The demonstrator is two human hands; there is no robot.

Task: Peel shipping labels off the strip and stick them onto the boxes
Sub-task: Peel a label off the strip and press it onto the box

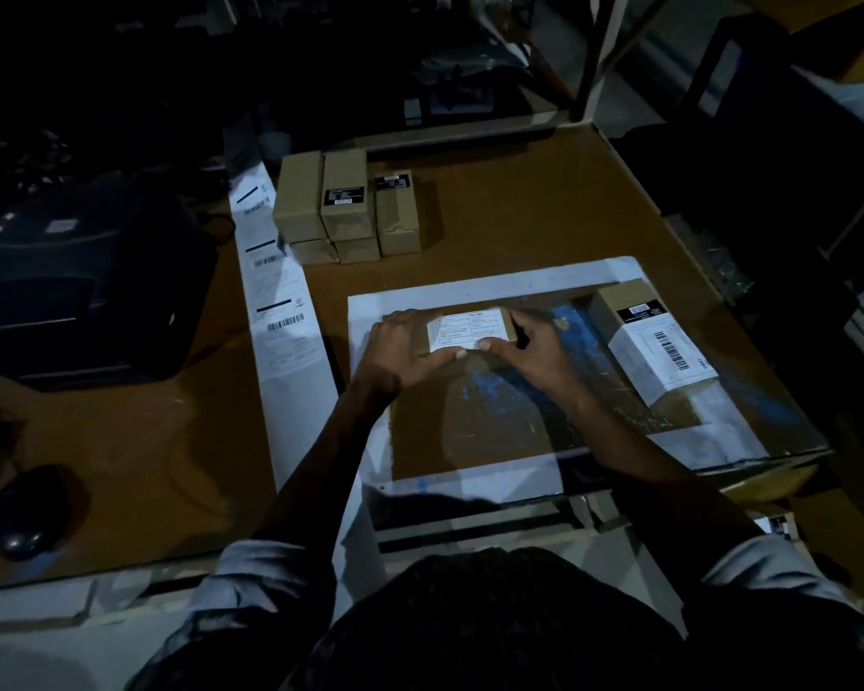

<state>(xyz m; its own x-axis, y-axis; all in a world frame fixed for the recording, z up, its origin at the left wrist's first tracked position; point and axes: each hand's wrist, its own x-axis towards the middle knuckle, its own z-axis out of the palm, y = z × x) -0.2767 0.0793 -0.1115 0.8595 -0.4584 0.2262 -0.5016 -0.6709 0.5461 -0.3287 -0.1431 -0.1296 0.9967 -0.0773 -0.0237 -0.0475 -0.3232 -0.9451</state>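
With the left hand (pixel 400 349) and right hand (pixel 529 349) gripping the box (pixel 470 336) on the mat (pixel 495 426), thumbs pressing its label (pixel 470 330), uneven pressure may crease or skew it.

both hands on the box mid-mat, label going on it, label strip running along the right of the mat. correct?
Not quite: the label strip runs along the left of the mat, not the right, as the head view shows. What sits at the right is an already labelled box. The rest holds: left hand and right hand both hold the box mid-mat, with a label on top.
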